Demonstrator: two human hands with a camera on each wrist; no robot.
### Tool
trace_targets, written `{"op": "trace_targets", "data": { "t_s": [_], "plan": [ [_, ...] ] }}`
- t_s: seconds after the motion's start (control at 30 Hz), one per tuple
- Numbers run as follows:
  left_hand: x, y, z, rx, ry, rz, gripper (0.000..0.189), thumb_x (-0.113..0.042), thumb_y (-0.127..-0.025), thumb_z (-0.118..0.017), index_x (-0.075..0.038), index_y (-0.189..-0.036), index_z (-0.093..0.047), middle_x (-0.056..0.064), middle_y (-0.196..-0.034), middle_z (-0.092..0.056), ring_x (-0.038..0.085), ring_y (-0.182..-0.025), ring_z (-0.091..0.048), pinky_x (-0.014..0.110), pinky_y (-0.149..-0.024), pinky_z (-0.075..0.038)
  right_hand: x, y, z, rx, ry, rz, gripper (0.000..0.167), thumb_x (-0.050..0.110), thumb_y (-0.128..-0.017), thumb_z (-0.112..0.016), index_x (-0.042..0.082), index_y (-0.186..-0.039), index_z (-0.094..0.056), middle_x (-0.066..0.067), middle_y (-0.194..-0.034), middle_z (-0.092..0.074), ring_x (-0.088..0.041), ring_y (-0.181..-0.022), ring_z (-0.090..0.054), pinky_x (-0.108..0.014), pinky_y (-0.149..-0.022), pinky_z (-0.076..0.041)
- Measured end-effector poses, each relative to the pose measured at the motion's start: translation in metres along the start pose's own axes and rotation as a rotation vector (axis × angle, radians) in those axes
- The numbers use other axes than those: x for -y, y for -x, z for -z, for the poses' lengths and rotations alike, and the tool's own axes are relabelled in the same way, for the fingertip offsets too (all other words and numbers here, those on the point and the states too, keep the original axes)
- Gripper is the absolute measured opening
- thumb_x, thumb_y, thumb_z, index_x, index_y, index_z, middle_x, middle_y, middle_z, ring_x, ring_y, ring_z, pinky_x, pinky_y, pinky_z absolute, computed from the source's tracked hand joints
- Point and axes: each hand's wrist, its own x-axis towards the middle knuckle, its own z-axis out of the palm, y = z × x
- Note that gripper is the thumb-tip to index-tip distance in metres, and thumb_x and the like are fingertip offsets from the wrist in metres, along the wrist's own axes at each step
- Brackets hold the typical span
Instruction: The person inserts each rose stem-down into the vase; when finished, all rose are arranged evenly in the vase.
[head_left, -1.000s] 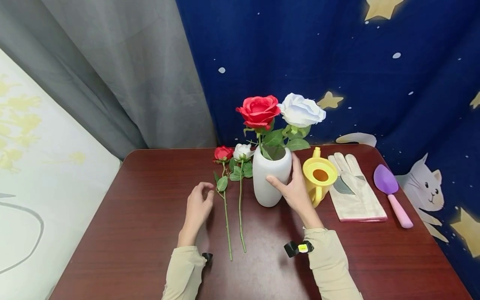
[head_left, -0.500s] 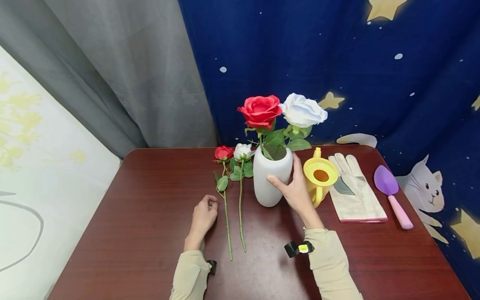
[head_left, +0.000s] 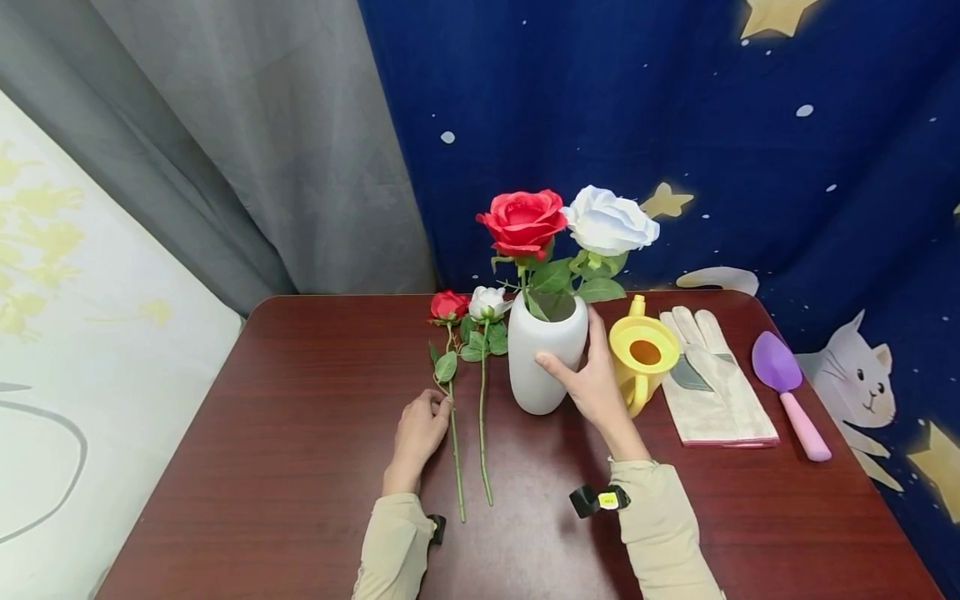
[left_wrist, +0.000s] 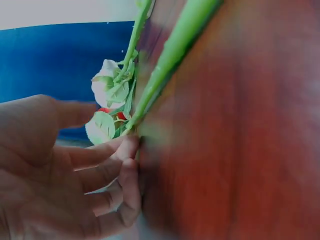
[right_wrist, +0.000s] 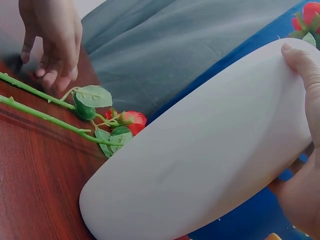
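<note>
My right hand (head_left: 596,385) grips the white vase (head_left: 543,358), thumb on its front and fingers around its right side. A large red rose (head_left: 523,223) and a large white rose (head_left: 609,221) stand in the vase. Left of it, a smaller red rose (head_left: 448,306) and a smaller white rose (head_left: 487,303) lie on the table, stems toward me. My left hand (head_left: 422,427) is beside the red rose's stem (left_wrist: 167,62), fingertips right at it. In the left wrist view its fingers are loosely bent and the thumb stands apart from the stem.
A yellow watering can (head_left: 643,354) stands close to the right of my right hand. Past it lie folded work gloves (head_left: 716,392) and a purple trowel with a pink handle (head_left: 787,392). Curtains (head_left: 300,150) hang behind the table's (head_left: 300,375) back edge.
My left hand first drew back slightly toward me, then moved right and forward to the small red rose's stem. The right hand keeps its hold on the vase.
</note>
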Motion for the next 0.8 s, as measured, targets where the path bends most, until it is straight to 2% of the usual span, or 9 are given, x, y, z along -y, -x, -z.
{"op": "trace_targets", "data": {
  "t_s": [0.1, 0.2, 0.4, 0.6, 0.8],
  "plan": [
    [-0.002, -0.004, -0.003, 0.035, -0.088, 0.025, 0.027, -0.035, -0.090, -0.058, -0.008, -0.093, -0.060, 0.002, -0.072, -0.058, 0.027, -0.080, -0.056, 0.042, -0.062, -0.046, 0.000, 0.000, 0.000, 0.003, -0.010, 0.001, 0.085, 0.012, -0.080, -0.074, 0.002, -0.145, -0.020, -0.013, -0.143, -0.031, -0.020, -0.128, -0.033, -0.039, -0.108, -0.024],
    [-0.003, -0.009, -0.006, 0.038, -0.152, 0.037, 0.030, -0.039, -0.087, -0.061, -0.010, -0.086, -0.057, 0.005, -0.073, -0.057, 0.031, -0.083, -0.054, 0.045, -0.058, -0.045, 0.000, 0.000, 0.000, 0.003, -0.006, -0.003, 0.085, 0.012, -0.080, -0.074, 0.002, -0.145, -0.020, -0.013, -0.143, -0.031, -0.020, -0.128, -0.033, -0.039, -0.108, -0.024],
    [-0.001, -0.016, -0.009, 0.029, -0.207, 0.035, 0.025, -0.033, -0.088, -0.062, -0.013, -0.075, -0.053, 0.006, -0.069, -0.055, 0.032, -0.077, -0.056, 0.044, -0.057, -0.045, 0.001, 0.001, -0.001, -0.004, 0.004, -0.013, 0.085, 0.013, -0.079, -0.074, 0.002, -0.145, -0.020, -0.013, -0.143, -0.031, -0.020, -0.128, -0.032, -0.039, -0.108, -0.023],
    [0.007, -0.019, -0.007, 0.021, -0.143, 0.038, 0.018, -0.027, -0.086, -0.062, -0.015, -0.073, -0.057, 0.000, -0.061, -0.053, 0.023, -0.058, -0.054, 0.037, -0.051, -0.042, 0.000, 0.001, -0.001, -0.005, 0.001, -0.015, 0.086, 0.012, -0.079, -0.074, 0.002, -0.145, -0.019, -0.013, -0.144, -0.030, -0.020, -0.129, -0.031, -0.039, -0.109, -0.022],
    [0.015, -0.022, -0.005, -0.030, -0.046, 0.002, 0.016, -0.022, -0.082, -0.063, -0.015, -0.067, -0.061, -0.006, -0.050, -0.049, 0.016, -0.053, -0.052, 0.039, -0.062, -0.047, -0.001, 0.001, -0.001, -0.006, 0.003, -0.022, 0.086, 0.012, -0.079, -0.073, 0.001, -0.145, -0.019, -0.014, -0.145, -0.029, -0.020, -0.130, -0.030, -0.039, -0.109, -0.021]
  ]
}}
